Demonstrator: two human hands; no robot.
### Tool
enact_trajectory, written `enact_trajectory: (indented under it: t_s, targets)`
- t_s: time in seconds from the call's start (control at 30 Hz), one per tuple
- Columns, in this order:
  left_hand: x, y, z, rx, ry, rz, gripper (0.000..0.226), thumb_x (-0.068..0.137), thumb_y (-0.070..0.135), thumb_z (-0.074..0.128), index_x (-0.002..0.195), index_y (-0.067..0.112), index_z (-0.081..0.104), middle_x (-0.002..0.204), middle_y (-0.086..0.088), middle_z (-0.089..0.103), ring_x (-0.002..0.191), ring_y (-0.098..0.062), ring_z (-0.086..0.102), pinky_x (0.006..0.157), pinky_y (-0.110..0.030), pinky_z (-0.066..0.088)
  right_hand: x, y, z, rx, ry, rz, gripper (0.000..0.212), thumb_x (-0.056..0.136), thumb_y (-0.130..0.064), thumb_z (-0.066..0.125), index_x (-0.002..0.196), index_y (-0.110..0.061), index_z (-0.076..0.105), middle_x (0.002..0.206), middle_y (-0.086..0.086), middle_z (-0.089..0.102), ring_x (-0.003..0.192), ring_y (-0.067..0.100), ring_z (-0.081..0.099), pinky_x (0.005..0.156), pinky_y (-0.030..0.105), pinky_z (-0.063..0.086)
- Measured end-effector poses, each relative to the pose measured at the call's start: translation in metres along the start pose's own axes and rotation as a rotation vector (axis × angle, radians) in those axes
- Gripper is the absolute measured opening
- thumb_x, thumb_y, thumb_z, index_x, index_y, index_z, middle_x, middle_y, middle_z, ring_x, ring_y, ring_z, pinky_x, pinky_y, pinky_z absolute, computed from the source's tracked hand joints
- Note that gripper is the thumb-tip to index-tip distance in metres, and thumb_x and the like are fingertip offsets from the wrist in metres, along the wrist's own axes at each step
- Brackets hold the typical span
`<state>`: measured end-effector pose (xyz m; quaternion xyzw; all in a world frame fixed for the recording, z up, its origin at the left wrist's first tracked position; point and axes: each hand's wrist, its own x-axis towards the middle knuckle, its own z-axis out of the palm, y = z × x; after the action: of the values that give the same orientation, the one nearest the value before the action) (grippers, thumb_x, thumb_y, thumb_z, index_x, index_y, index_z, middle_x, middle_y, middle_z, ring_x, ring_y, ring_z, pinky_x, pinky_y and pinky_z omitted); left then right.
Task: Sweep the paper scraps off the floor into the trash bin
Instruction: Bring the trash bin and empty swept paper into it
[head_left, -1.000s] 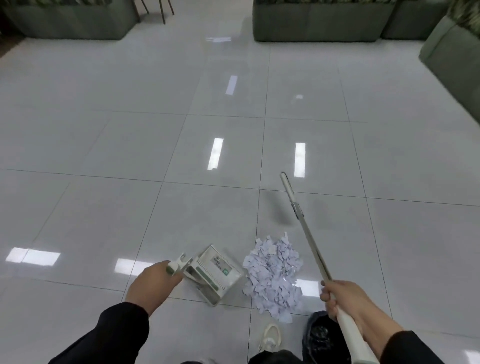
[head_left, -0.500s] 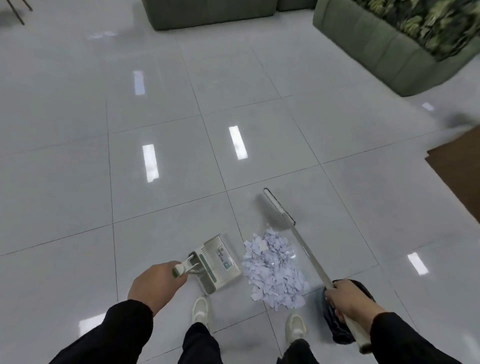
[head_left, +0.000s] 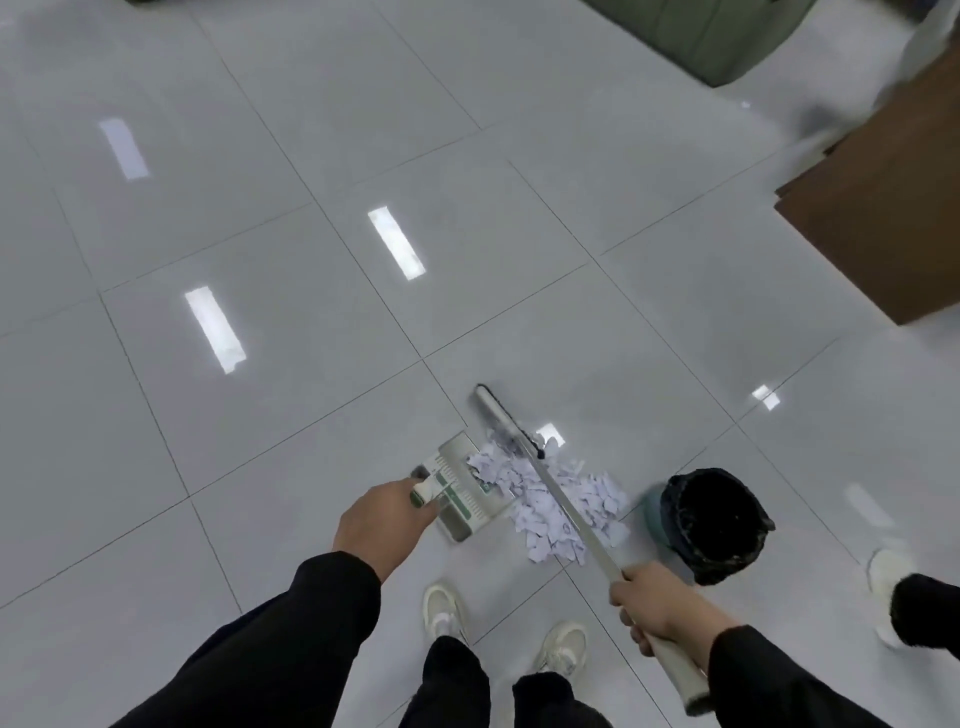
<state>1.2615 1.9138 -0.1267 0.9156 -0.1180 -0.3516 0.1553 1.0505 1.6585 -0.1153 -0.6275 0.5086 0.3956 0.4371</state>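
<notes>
Broom head (head_left: 506, 423) blurred; sofa (head_left: 717, 31) edge-cropped.

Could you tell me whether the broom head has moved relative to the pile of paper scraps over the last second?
Yes. The broom head, earlier beyond the paper scraps, now overlaps their far edge, having come toward the dustpan.

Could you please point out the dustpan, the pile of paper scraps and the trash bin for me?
dustpan (head_left: 460, 486): head view, on its flat grey tray.
pile of paper scraps (head_left: 587, 499): head view, on the heap right of the broom handle.
trash bin (head_left: 719, 517): head view, on the black liner inside.
</notes>
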Motion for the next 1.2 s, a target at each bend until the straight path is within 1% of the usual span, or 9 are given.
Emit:
enact_trajectory:
  t_s: [0.33,0.47,0.57,0.63,0.73,0.87,0.97,1.13,1.2]
  targets:
    - [0.036,0.033,0.011,-0.052,-0.090,0.067,0.031,0.094,0.048,0.056,0.104,0.021,0.066,0.093,0.001,0.068,0.085,-0.024,0.065,0.062,-0.031,0.042,-0.055,0.031,-0.008,0.129,-0.009,-0.117,0.007,0.085,-0.006,0.052,0.081,-0.003,0.057,0.067,0.013,0.050,0.039,0.023,0.044,0.041,0.025,0.037]
    - [0.022,0.025,0.001,-0.083,-0.094,0.073,0.029,0.095,0.043,0.057,0.091,0.015,0.062,0.071,0.007,0.053,0.063,-0.014,0.048,0.054,-0.029,0.034,-0.069,0.041,-0.013,0.188,0.067,-0.141,0.009,0.086,-0.004,0.049,0.084,-0.002,0.058,0.067,0.011,0.044,0.041,0.022,0.041,0.041,0.026,0.036]
    - [0.017,0.015,0.002,-0.058,-0.085,0.076,0.030,0.095,0.044,0.055,0.084,0.017,0.058,0.070,0.006,0.049,0.066,-0.017,0.045,0.056,-0.031,0.034,-0.055,0.028,-0.019,0.227,0.132,-0.145,0.010,0.087,-0.003,0.048,0.079,-0.007,0.051,0.070,0.012,0.044,0.044,0.021,0.041,0.040,0.025,0.035]
    - [0.021,0.017,0.004,-0.052,-0.078,0.084,0.032,0.095,0.046,0.054,0.094,0.015,0.063,0.069,0.007,0.049,0.065,-0.016,0.045,0.056,-0.030,0.034,-0.037,0.015,-0.020,0.255,0.135,-0.117,0.009,0.088,-0.002,0.048,0.081,-0.006,0.052,0.069,0.012,0.046,0.041,0.020,0.042,0.041,0.023,0.036]
    - [0.026,0.024,0.006,-0.030,-0.067,0.094,0.036,0.096,0.046,0.054,0.111,0.015,0.066,0.072,0.009,0.052,0.067,-0.015,0.048,0.055,-0.028,0.034,-0.014,0.001,-0.006,0.301,0.090,-0.066,0.008,0.089,-0.002,0.048,0.085,-0.003,0.054,0.062,0.011,0.046,0.039,0.018,0.042,0.041,0.022,0.038]
    - [0.026,0.033,0.009,0.001,-0.055,0.096,0.021,0.096,0.044,0.054,0.106,0.028,0.064,0.078,0.012,0.059,0.073,-0.014,0.055,0.059,-0.029,0.040,-0.014,0.004,0.017,0.397,-0.025,0.017,0.005,0.088,-0.002,0.051,0.088,0.000,0.056,0.058,0.012,0.050,0.039,0.018,0.042,0.042,0.022,0.038]
    - [0.027,0.038,0.008,0.024,-0.064,0.099,0.032,0.096,0.044,0.055,0.119,0.022,0.064,0.083,0.007,0.059,0.078,-0.019,0.055,0.063,-0.031,0.039,-0.031,0.022,0.021,0.367,-0.070,-0.014,0.005,0.086,0.000,0.052,0.083,0.001,0.055,0.057,0.014,0.050,0.038,0.019,0.042,0.040,0.022,0.037]
    - [0.022,0.036,0.003,0.022,-0.090,0.091,0.032,0.097,0.042,0.052,0.111,0.016,0.065,0.075,0.006,0.054,0.070,-0.017,0.050,0.057,-0.030,0.036,-0.067,0.059,0.012,0.400,-0.035,-0.079,0.010,0.082,-0.004,0.058,0.072,-0.004,0.058,0.060,0.017,0.053,0.040,0.020,0.040,0.042,0.023,0.031]
    - [0.013,0.038,0.003,0.001,-0.093,0.084,0.020,0.097,0.039,0.053,0.096,0.022,0.064,0.074,0.006,0.056,0.068,-0.015,0.050,0.057,-0.030,0.036,-0.082,0.074,0.004,0.450,0.000,-0.092,0.011,0.077,-0.007,0.060,0.066,-0.008,0.059,0.060,0.016,0.052,0.043,0.020,0.037,0.045,0.024,0.028]
